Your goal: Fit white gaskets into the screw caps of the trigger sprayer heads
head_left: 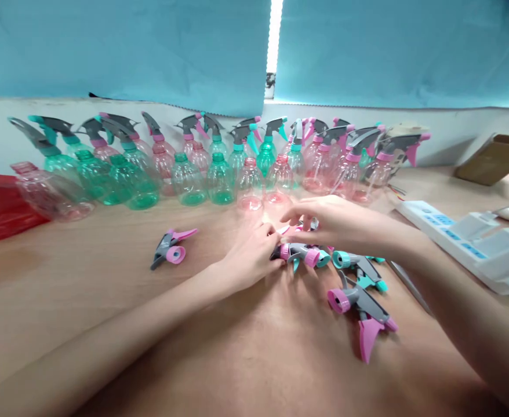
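My left hand (pixel 257 252) is closed around the dark end of a grey and pink trigger spray head (pixel 284 252) at the middle of the table. Just above it my right hand (pixel 324 220) arches with thumb and fingers apart, its fingertips close to the left hand. Beneath the right hand lie more trigger spray heads, partly hidden by it. A turquoise-collared spray head (pixel 363 269) and a pink-collared one (pixel 363 310) lie nearer to me on the right. Another pink and grey spray head (pixel 171 248) rests alone to the left.
Open-necked green bottles (pixel 222 179) and pink bottles (pixel 250 185) stand in a front row. Behind them are several bottles with spray heads fitted (pixel 324 156). A red bag (pixel 6 208) is far left. On the right lie a white power strip (pixel 450 234) and a brown box (pixel 493 159).
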The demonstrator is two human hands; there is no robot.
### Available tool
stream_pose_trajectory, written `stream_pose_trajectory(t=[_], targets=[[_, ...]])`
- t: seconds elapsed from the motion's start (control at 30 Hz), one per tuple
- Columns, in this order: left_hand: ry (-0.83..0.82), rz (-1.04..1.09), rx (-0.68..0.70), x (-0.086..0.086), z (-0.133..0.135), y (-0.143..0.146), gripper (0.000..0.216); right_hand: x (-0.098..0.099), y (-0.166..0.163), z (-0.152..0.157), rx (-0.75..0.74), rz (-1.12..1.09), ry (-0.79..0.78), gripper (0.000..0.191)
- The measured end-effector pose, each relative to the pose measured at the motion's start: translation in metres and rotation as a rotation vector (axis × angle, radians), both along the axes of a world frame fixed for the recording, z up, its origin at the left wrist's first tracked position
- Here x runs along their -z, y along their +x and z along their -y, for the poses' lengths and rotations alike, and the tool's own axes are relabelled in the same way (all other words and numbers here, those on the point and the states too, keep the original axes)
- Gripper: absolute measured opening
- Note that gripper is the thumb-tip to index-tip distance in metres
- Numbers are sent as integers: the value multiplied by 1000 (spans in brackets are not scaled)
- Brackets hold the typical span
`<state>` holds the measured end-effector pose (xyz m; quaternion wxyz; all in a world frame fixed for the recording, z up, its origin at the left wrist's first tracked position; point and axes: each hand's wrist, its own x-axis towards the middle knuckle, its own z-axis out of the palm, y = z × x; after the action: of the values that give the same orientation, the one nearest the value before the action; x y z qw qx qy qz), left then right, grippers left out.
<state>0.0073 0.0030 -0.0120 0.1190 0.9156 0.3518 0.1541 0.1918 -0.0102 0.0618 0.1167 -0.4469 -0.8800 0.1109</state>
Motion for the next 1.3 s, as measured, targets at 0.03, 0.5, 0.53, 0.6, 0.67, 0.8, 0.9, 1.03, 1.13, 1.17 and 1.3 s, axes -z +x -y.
stream_pose_trajectory(t=[0.03, 0.5, 0.53, 0.6, 0.67, 0.8, 0.9, 1.03, 1.13, 1.17, 1.3], targets=[[2, 4, 2, 3, -3, 2, 23, 1, 0, -2, -1, 8, -10, 26], [139, 261, -169, 15, 21, -55, 23, 17, -22, -2, -51, -140, -4, 10], [150, 278, -172, 15, 22, -57, 24, 19, -25, 0, -58, -151, -9, 8], [163, 302, -155, 17, 23, -59, 25, 22, -31, 5, -64, -171, -24, 6], [178, 330, -107, 18, 23, -58, 24, 26, -36, 8, -67, -186, -44, 4], [215, 403, -26, 19, 23, -57, 21, 36, -41, 10, -77, -207, -103, 10], [233, 435, 1, 20, 23, -58, 23, 40, -42, 9, -70, -267, -177, 14], [249, 472, 38, 21, 24, -58, 26, 39, -43, 11, -71, -338, -265, 20], [272, 524, 84, 22, 24, -59, 25, 36, -44, 11, -83, -289, -293, 19], [280, 537, 98, 22, 24, -59, 24, 36, -44, 12, -87, -274, -292, 19], [276, 536, 92, 23, 23, -59, 25, 41, -43, 10, -82, -322, -254, 19]])
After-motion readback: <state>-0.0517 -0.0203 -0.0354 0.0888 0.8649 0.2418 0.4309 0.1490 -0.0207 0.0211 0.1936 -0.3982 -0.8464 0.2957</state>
